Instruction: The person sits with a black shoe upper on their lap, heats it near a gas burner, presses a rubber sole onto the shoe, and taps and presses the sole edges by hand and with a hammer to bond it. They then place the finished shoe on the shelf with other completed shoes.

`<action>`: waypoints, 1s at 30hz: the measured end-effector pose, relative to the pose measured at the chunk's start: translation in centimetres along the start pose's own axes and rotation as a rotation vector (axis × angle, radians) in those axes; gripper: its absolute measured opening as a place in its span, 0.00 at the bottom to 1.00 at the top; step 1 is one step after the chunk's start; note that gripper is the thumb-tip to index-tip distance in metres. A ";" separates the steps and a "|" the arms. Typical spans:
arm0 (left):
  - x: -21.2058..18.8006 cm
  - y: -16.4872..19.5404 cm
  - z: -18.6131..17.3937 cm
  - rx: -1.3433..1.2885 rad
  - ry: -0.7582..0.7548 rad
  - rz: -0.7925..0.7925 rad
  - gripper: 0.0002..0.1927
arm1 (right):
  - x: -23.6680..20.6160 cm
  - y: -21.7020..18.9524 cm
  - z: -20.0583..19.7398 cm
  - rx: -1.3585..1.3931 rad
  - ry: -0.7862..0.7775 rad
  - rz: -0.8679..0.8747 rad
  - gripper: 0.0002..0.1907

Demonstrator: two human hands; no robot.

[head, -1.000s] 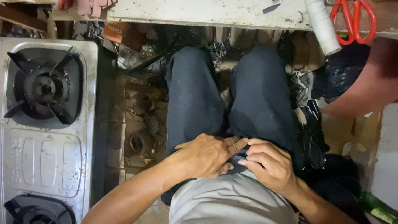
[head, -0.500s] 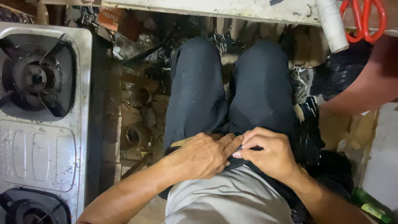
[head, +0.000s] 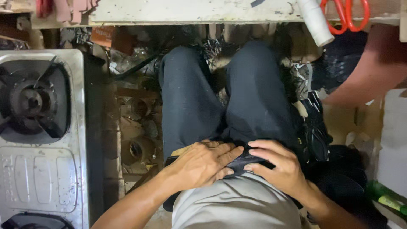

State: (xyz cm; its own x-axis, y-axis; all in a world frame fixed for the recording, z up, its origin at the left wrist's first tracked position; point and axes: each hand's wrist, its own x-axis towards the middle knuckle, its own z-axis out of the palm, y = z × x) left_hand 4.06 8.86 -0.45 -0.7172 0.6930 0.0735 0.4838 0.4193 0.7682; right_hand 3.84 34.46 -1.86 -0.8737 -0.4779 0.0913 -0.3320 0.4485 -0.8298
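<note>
Dark trousers: the left hand and right hand pinch their waistband; steel gas stove well left.

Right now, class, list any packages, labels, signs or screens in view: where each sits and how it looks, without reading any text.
Small box: on the floor under the bench edge, beyond the gas stove; rectangular, orange-brown, print too blurred to make out.
Green bottle or tube: bottom right corner, lying down; green with a yellow-green band.
No signs or screens in view.
</note>
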 end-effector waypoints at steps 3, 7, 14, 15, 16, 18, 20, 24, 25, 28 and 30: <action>0.4 0.0 0.0 -0.013 -0.049 -0.008 0.32 | -1.0 0.2 0.1 -0.044 0.041 -0.089 0.17; 1.3 0.6 -0.1 -0.016 -0.162 -0.079 0.34 | -1.6 0.6 0.4 -0.070 0.096 -0.177 0.13; 1.5 2.6 1.2 0.094 -0.130 -0.116 0.31 | -2.6 1.4 0.6 0.029 0.068 -0.141 0.12; 1.4 2.6 1.3 0.114 -0.085 -0.082 0.30 | -2.7 1.5 0.9 0.063 0.092 -0.098 0.12; 1.3 2.6 1.4 0.121 -0.042 -0.047 0.29 | -2.7 1.5 1.0 0.094 0.110 -0.045 0.12; 1.1 2.5 1.5 0.124 -0.047 -0.071 0.28 | -2.5 1.6 1.3 0.165 0.118 0.065 0.14; 0.9 2.5 1.5 0.118 -0.044 -0.072 0.27 | -2.3 1.6 1.4 0.236 0.109 0.166 0.15; 0.4 2.5 1.5 0.105 0.009 -0.037 0.26 | -2.1 1.3 0.6 0.158 0.054 0.138 0.21; 0.2 2.6 1.5 0.105 0.031 -0.029 0.25 | -2.2 1.1 0.4 0.153 0.043 0.139 0.22; -0.3 2.7 1.7 0.127 0.058 -0.032 0.27 | -2.8 0.5 -0.1 0.145 0.029 0.099 0.22; -0.6 2.8 1.9 0.152 0.071 -0.017 0.27 | -3.2 0.2 -0.2 0.128 0.023 0.037 0.21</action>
State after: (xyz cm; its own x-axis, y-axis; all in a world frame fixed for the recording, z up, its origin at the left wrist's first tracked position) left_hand 6.81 10.70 0.40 -0.7571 0.6439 0.1104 0.5376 0.5182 0.6651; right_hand 6.47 36.24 -2.22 -0.8930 -0.4444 0.0709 -0.2528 0.3650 -0.8960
